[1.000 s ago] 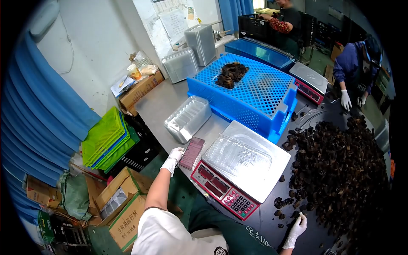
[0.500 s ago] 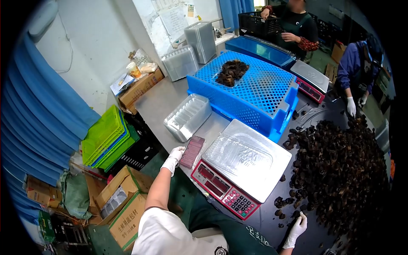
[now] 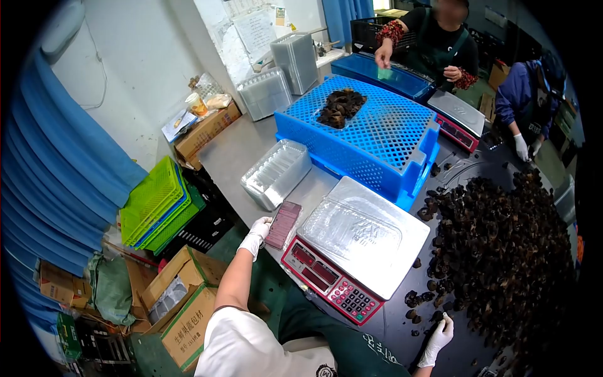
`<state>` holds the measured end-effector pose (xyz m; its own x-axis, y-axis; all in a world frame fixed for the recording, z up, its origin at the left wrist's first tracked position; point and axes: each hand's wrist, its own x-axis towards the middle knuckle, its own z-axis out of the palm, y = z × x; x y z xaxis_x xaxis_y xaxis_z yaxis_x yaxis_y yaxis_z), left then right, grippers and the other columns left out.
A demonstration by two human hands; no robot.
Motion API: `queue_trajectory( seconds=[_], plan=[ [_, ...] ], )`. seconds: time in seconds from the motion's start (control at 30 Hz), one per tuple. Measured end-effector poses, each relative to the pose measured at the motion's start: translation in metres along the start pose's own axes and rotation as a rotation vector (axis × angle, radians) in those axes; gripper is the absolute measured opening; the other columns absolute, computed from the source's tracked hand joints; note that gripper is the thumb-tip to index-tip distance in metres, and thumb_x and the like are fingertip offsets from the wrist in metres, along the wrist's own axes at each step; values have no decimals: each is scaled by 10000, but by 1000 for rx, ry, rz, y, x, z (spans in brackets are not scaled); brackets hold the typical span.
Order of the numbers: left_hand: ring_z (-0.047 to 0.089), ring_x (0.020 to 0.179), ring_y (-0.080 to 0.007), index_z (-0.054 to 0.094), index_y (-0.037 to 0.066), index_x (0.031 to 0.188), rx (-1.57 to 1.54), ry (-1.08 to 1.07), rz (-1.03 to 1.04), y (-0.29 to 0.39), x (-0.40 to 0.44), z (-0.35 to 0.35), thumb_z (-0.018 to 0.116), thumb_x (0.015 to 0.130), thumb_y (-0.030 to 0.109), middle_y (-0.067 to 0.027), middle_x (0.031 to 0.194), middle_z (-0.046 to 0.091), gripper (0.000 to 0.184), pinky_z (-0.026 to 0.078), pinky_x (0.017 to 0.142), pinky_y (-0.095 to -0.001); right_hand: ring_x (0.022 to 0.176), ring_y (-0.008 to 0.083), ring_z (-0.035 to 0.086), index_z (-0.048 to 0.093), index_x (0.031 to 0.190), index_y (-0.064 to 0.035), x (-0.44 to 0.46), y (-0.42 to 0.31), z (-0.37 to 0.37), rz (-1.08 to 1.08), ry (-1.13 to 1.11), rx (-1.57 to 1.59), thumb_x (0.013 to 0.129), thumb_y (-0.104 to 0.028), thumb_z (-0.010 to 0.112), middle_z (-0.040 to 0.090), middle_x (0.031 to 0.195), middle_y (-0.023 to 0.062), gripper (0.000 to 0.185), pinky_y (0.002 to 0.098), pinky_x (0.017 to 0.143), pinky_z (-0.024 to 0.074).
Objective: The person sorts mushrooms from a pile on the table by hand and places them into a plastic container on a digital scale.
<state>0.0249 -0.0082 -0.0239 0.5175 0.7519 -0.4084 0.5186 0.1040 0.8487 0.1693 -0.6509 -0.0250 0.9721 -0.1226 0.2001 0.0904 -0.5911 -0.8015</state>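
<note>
My left hand [image 3: 256, 235], in a white glove, is at the table's front edge. Its curled fingers grip the near side of a flat reddish-purple slab [image 3: 284, 224]; I cannot make out its exact kind. My right hand [image 3: 441, 339], also gloved, rests low at the right with fingers closed together, beside loose dark pieces that look like wood ear mushrooms. Whatever is at its fingertips is too small to tell. Between my hands stands a red digital scale [image 3: 333, 276] with a clear plastic tray [image 3: 361, 232] on its metal plate. The large mushroom pile [image 3: 502, 251] spreads to the right.
Stacked clear trays [image 3: 276, 173] stand beyond the slab. A blue crate [image 3: 358, 154] is behind the scale, with a filled tray of mushrooms [image 3: 341, 107] on top. Another scale [image 3: 457, 119] and two co-workers are farther back. Cardboard boxes [image 3: 188, 333] and green crates [image 3: 154, 204] lie left.
The co-worker at the back has reached over the blue bin, with something greenish near the hand. The gloved co-worker's hands have shifted slightly. My hands have stayed in place.
</note>
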Motion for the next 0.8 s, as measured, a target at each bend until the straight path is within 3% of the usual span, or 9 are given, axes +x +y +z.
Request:
queue_trajectory(
  seconds=[0.27,0.37,0.43,0.57,0.67,0.8],
  plan=[
    [593,781,-154,595,10,1054,96,8,56,-12,16,-3,451,897,12,-56,901,632,213,500,718,-294,859,212,645,640,976,43,0,-1,0,-19,4,-16,878,-24,528,686,941,127,163,310,807,489],
    [606,787,-171,614,10,1044,91,-39,-29,-1,21,-5,495,894,115,-80,905,654,218,485,709,-318,858,218,647,642,972,42,0,-3,0,-16,3,-12,877,-22,528,686,942,129,162,312,805,491],
    [612,791,-182,631,17,997,316,-49,-54,7,24,-5,525,901,221,-84,904,661,250,483,720,-338,858,221,648,642,972,41,0,-3,-1,-9,5,-3,874,-19,529,685,941,130,161,313,806,491],
    [635,825,-239,636,38,1021,495,-19,43,24,21,3,551,889,333,-132,965,661,334,485,718,-378,858,217,647,641,969,41,0,-4,-1,-17,2,-18,875,-17,527,686,940,129,159,310,808,490],
    [585,844,-184,615,20,1036,460,-14,-86,46,11,11,584,892,307,-79,941,642,323,461,766,-353,858,213,647,639,968,41,0,-7,-1,-11,4,-20,876,-18,524,686,942,128,159,308,807,490],
    [593,871,-190,597,12,1067,490,-33,-80,52,11,12,588,892,312,-84,977,641,347,461,784,-353,861,211,646,637,972,42,0,-8,-2,-5,-3,-21,879,-22,522,685,947,129,162,306,809,490]
  ],
)
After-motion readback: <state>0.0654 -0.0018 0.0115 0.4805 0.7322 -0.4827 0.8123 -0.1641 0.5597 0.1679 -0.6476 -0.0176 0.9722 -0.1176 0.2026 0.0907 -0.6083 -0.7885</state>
